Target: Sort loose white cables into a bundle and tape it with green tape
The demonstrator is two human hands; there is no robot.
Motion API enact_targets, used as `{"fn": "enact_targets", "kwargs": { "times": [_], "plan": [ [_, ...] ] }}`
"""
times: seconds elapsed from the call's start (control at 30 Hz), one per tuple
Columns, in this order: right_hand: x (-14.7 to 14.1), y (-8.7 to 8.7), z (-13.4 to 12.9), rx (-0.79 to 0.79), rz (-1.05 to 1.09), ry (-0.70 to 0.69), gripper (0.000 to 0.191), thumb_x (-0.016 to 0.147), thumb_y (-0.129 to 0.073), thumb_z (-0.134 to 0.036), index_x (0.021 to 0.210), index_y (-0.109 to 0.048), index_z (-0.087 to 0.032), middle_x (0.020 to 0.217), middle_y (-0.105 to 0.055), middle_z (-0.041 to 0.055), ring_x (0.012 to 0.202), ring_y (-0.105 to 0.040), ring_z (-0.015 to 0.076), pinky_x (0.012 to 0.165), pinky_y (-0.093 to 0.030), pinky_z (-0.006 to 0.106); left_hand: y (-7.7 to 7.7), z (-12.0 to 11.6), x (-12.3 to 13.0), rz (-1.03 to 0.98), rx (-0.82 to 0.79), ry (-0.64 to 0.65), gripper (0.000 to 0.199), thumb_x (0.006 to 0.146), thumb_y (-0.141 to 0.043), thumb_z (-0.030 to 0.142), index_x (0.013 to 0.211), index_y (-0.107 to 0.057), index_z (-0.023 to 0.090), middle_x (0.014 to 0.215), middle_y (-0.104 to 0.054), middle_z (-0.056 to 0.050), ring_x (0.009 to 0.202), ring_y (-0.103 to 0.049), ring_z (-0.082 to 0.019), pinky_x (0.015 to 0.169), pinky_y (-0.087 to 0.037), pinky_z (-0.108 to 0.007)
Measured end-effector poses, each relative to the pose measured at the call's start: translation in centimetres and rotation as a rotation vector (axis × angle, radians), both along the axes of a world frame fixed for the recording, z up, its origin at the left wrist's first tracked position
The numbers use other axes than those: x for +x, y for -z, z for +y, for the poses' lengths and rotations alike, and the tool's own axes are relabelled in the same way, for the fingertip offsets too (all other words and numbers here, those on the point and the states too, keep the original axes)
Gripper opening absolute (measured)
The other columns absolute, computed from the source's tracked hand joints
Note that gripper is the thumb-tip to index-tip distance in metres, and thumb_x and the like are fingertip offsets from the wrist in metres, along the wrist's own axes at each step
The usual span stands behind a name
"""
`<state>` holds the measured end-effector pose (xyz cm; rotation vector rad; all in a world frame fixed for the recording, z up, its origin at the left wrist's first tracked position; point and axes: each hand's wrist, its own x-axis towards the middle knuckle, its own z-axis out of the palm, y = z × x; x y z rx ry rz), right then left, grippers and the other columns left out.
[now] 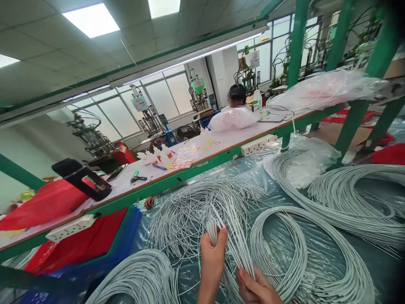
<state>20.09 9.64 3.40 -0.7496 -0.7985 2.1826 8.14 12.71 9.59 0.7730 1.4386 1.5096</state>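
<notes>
My left hand (212, 253) grips a bunch of thin white cables (232, 236) near their cut ends, fingers wrapped around them. My right hand (255, 287) sits just below and to the right, pinching the same bunch lower down. The held ends fan upward over a loose heap of white cables (193, 207) lying on the plastic-covered bench (319, 253). Both hands are at the bottom middle of the view.
Large cable coils lie right (348, 198), front right (316, 261) and front left (142, 274). A green-edged shelf (190, 171) crosses above, carrying small bottles, a black tool (82, 179), red bags and power strips (257, 144). Another person (237, 97) sits behind it.
</notes>
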Motion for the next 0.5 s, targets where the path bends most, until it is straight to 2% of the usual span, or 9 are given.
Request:
{"fn": "enact_targets", "kwargs": {
  "times": [0.1, 0.23, 0.4, 0.5],
  "plan": [
    [-0.2, 0.0, -0.4, -0.012, -0.033, 0.024, 0.065, 0.063, -0.067, -0.076, 0.068, -0.038, -0.018, 0.050, -0.021, -0.0100, 0.044, -0.012, 0.0024, 0.046, -0.006, 0.021, 0.4, 0.1, 0.5, 0.103, 0.020, 0.000, 0.051, 0.065, -0.072, 0.063, 0.068, -0.061, 0.013, 0.049, -0.030, 0.008, 0.044, -0.023, -0.005, 0.042, -0.018, -0.019],
    [-0.1, -0.5, 0.1, -0.001, -0.075, 0.082, 0.063, 0.068, -0.060, -0.078, 0.078, -0.049, -0.016, 0.049, -0.031, -0.0090, 0.041, -0.017, 0.0031, 0.042, -0.013, 0.020, 0.5, -0.1, 0.1, 0.171, 0.015, -0.005, 0.055, 0.072, -0.064, 0.066, 0.076, -0.067, 0.012, 0.048, -0.026, 0.008, 0.045, -0.020, -0.006, 0.043, -0.015, -0.020],
    [-0.4, -1.4, 0.1, 0.035, -0.140, 0.073, 0.065, 0.068, -0.059, -0.079, 0.078, -0.052, -0.015, 0.047, -0.031, -0.0090, 0.041, -0.018, 0.0031, 0.042, -0.014, 0.019, 0.1, -0.4, -0.1, 0.143, 0.010, 0.025, 0.057, 0.078, -0.055, 0.068, 0.080, -0.067, 0.012, 0.048, -0.019, 0.009, 0.044, -0.017, -0.006, 0.043, -0.014, -0.021],
    [-0.7, -1.7, -0.2, 0.088, -0.164, 0.062, 0.065, 0.068, -0.057, -0.080, 0.076, -0.051, -0.015, 0.048, -0.029, -0.0092, 0.041, -0.016, 0.0030, 0.042, -0.013, 0.019, -0.2, -0.4, 0.0, 0.098, 0.045, -0.017, 0.056, 0.078, -0.055, 0.067, 0.081, -0.068, 0.013, 0.048, -0.018, 0.009, 0.044, -0.016, -0.006, 0.043, -0.015, -0.021]
  ]
}}
